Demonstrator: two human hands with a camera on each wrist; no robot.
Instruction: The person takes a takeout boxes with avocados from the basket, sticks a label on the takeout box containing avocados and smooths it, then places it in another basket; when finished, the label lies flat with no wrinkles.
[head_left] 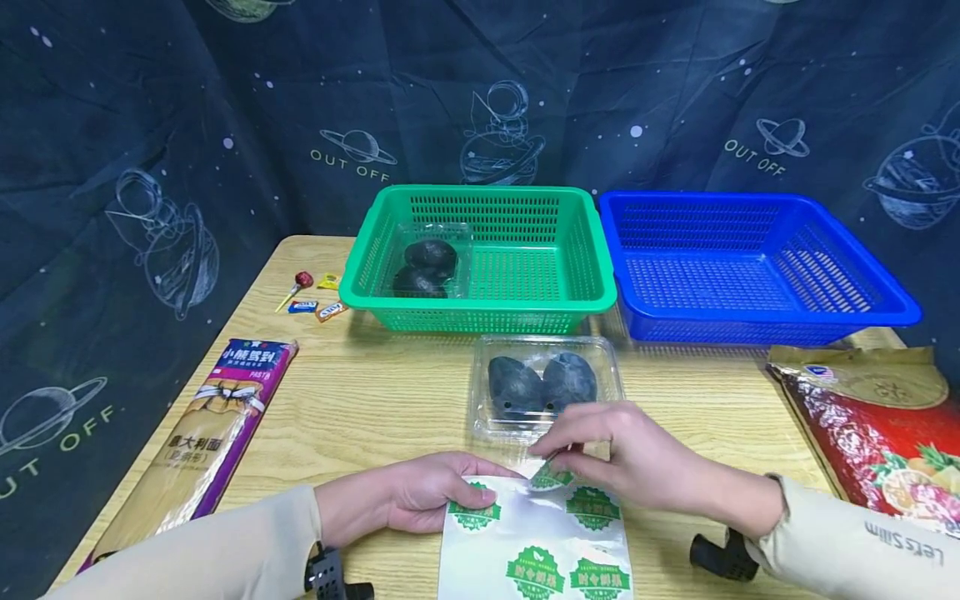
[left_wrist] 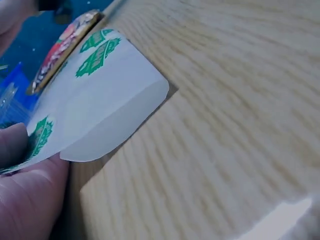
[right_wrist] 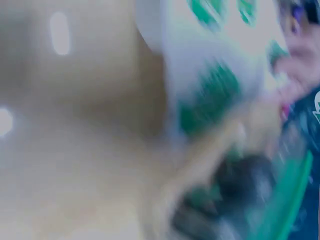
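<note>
My left hand (head_left: 431, 493) grips the upper left edge of a white sticker sheet (head_left: 480, 567), thumb on top beside a green printed sticker (head_left: 474, 510). In the left wrist view the sheet (left_wrist: 100, 105) bends, its far edge curling above the table. My right hand (head_left: 615, 450) pinches a green sticker (head_left: 551, 477) at the sheet's top edge; it is partly lifted, with its lower part against the sheet. Just behind the hands sits a clear plastic box (head_left: 480, 408) with two dark, egg-shaped fruits (head_left: 570, 383) inside. The right wrist view is badly blurred.
A green basket (head_left: 480, 310) at the back holds another clear box of dark fruits (head_left: 431, 258). Beside it stands a blue basket (head_left: 765, 321). A pasta pack (head_left: 202, 425) lies left, near a lollipop (head_left: 303, 281) and small sweets (head_left: 303, 307). A red-gold bag (head_left: 870, 425) lies right.
</note>
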